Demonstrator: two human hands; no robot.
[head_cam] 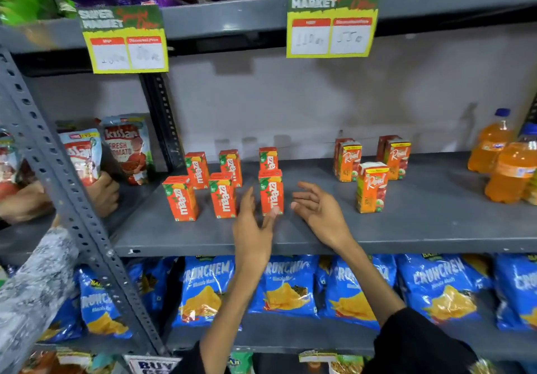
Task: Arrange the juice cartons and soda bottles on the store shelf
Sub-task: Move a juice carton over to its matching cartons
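Note:
Several red-orange Maaza juice cartons [223, 196] stand in two rows on the grey middle shelf [406, 228]. My left hand [254, 228] is open just in front of the right front Maaza carton [271, 192], fingertips close to its base. My right hand [319, 209] hovers open to the right of that carton, holding nothing. Three Real juice cartons [372, 187] stand further right. Orange soda bottles [508, 170] with blue caps stand at the shelf's far right.
Another person's hand [103, 192] and patterned sleeve [32, 292] reach among Kissan tomato pouches [128, 147] on the left bay. A perforated steel upright [58, 176] divides the bays. Blue Crunchem chip bags [284, 289] fill the shelf below. Price tags [331, 24] hang above.

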